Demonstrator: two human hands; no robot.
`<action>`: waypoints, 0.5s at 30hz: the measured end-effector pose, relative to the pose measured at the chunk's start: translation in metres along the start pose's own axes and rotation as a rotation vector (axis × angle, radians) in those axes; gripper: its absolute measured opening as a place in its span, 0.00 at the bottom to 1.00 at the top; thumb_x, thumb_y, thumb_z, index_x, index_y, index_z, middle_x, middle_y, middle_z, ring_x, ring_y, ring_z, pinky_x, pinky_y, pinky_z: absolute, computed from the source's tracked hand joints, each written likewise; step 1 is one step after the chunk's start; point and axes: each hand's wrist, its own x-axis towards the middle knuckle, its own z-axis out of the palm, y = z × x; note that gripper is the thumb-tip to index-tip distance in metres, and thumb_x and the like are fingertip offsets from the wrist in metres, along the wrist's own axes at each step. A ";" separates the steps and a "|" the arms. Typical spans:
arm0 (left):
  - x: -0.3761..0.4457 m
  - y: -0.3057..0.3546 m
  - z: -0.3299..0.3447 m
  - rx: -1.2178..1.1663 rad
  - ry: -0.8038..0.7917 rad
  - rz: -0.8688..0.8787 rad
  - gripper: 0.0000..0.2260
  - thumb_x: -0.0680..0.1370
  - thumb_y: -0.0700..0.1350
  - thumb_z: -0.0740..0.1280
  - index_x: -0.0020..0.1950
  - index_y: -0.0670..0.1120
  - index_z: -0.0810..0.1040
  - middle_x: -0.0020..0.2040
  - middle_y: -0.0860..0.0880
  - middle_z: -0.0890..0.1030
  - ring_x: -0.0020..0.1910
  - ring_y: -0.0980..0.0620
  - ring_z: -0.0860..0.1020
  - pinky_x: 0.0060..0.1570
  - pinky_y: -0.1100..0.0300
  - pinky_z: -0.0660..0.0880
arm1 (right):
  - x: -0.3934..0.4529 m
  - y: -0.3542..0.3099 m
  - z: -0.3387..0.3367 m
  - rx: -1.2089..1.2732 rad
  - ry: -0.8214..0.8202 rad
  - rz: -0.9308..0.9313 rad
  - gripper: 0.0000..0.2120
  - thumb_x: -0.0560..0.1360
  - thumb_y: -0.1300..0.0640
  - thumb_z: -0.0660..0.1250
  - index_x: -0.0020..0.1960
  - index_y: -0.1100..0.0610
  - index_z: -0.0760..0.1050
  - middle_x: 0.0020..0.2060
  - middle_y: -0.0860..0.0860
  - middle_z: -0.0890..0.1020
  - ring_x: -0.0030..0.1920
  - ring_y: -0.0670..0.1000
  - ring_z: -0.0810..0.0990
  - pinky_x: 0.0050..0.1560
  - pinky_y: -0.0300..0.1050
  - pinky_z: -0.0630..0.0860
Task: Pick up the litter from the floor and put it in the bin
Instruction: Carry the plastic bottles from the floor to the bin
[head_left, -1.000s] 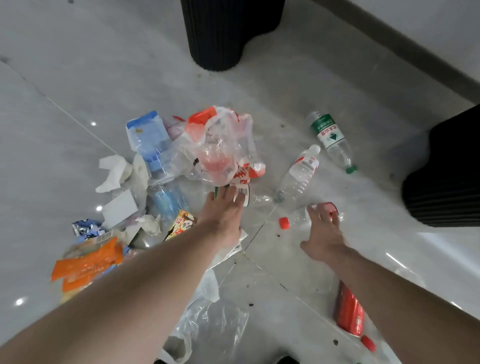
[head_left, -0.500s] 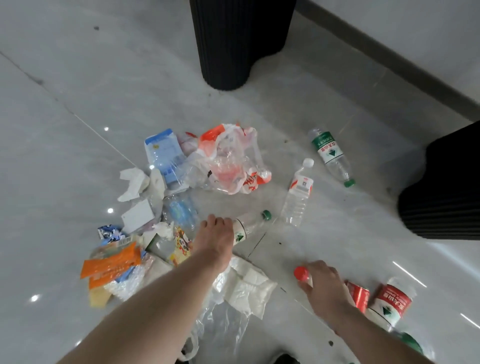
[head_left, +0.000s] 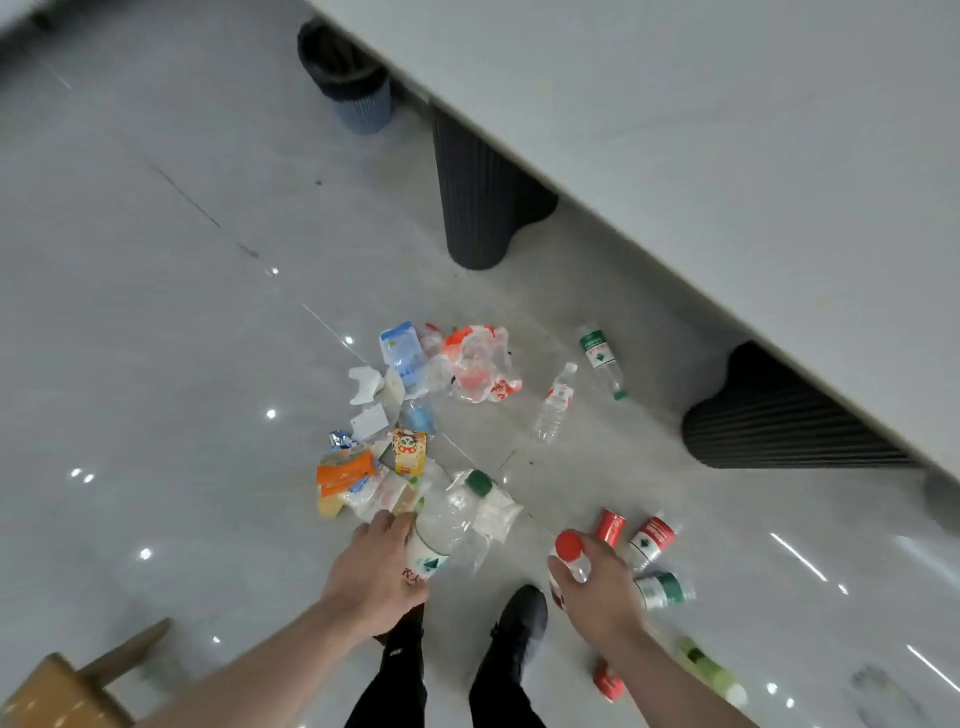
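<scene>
A pale, smooth worktop (head_left: 727, 156) slants across the frame from 12 to 3 o'clock, carried on dark ribbed pillars (head_left: 478, 202) with rounded, lobed bases. Under it spreads the glossy grey tiled floor (head_left: 156, 312), speckled with light glints. At 11 o'clock, well apart from everything else, stands the bin (head_left: 353, 88), a ribbed cylinder with a dark liner folded over its rim. Around the middle of the frame lies the litter pile (head_left: 405, 415): crumpled clear plastic film, white tissue scraps, an orange wrapper (head_left: 345, 473) and a small yellow printed carton (head_left: 409, 451). Toward 2 o'clock from the pile a green-labelled bottle (head_left: 600, 358) and a red-labelled bottle (head_left: 556, 402) lie on their sides, near each other but apart. At 7 o'clock a corner of a wooden stool (head_left: 67, 686) shows. Two black shoes (head_left: 514, 623) stand at 6 o'clock. The left hand (head_left: 374, 571) has its grip wrapped round a crushed clear bottle with a green cap (head_left: 447, 519), held above the floor beside the pile. The right hand (head_left: 597, 587) has its grip closed on a clear bottle with a red cap (head_left: 569, 556). Just beyond it, toward 4 o'clock, lie a red can (head_left: 610, 526) and more labelled bottles (head_left: 652, 540), blurred.
</scene>
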 end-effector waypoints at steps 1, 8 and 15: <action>-0.027 0.005 -0.017 -0.021 0.014 -0.024 0.36 0.67 0.59 0.71 0.73 0.55 0.63 0.65 0.53 0.69 0.62 0.49 0.71 0.56 0.52 0.78 | -0.021 -0.012 -0.017 0.011 0.000 0.007 0.17 0.76 0.47 0.71 0.64 0.47 0.77 0.52 0.43 0.77 0.51 0.48 0.76 0.50 0.43 0.73; -0.183 0.045 -0.080 -0.300 0.163 -0.098 0.26 0.61 0.57 0.71 0.57 0.58 0.69 0.51 0.58 0.76 0.51 0.52 0.77 0.48 0.55 0.76 | -0.157 -0.067 -0.104 0.054 0.040 0.007 0.17 0.77 0.46 0.69 0.64 0.49 0.76 0.53 0.46 0.79 0.52 0.51 0.76 0.51 0.43 0.70; -0.272 0.057 -0.092 -0.425 0.155 0.023 0.34 0.64 0.51 0.73 0.68 0.63 0.64 0.56 0.58 0.77 0.52 0.52 0.78 0.48 0.55 0.75 | -0.276 -0.064 -0.121 0.171 0.141 -0.019 0.09 0.76 0.48 0.70 0.55 0.48 0.77 0.44 0.45 0.81 0.46 0.50 0.79 0.47 0.45 0.72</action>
